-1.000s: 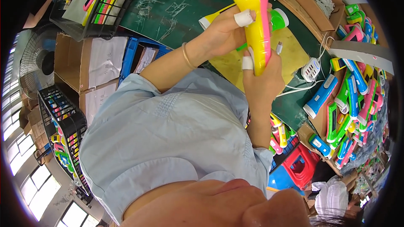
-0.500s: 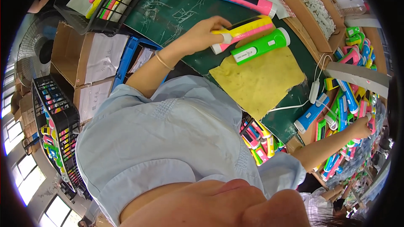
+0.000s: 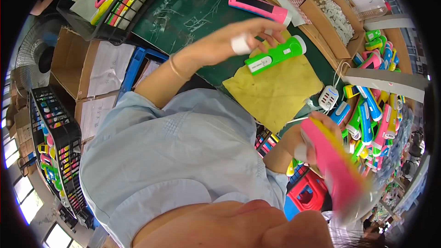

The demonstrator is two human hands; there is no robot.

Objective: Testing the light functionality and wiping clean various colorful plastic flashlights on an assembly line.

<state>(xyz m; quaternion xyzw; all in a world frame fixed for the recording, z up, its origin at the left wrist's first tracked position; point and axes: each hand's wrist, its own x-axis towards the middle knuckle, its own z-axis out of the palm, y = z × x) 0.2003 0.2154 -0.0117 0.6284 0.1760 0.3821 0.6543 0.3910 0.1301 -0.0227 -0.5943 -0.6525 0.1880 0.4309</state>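
My left hand (image 3: 259,36) reaches over the far part of the bench with fingers apart and nothing in them; white tape wraps its thumb. Just beneath its fingertips a green flashlight (image 3: 275,56) with a white head lies on a yellow cloth (image 3: 273,94). My right hand (image 3: 296,144), near my right side, grips a pink and yellow flashlight (image 3: 330,160), smeared by motion and raised off the bench. Farther back lies a pink flashlight (image 3: 258,7) with a dark panel.
Many coloured flashlights (image 3: 367,110) are heaped at the right, beside a white multi-port charger (image 3: 328,97). A cardboard box (image 3: 317,23) of small white parts stands at the far edge. Black baskets (image 3: 108,32) and an open carton (image 3: 69,59) are at the left.
My right hand has come back from the heap and now holds a pink and yellow flashlight. The yellow and pink one under my left hand is gone from the bench; that hand shifted right.
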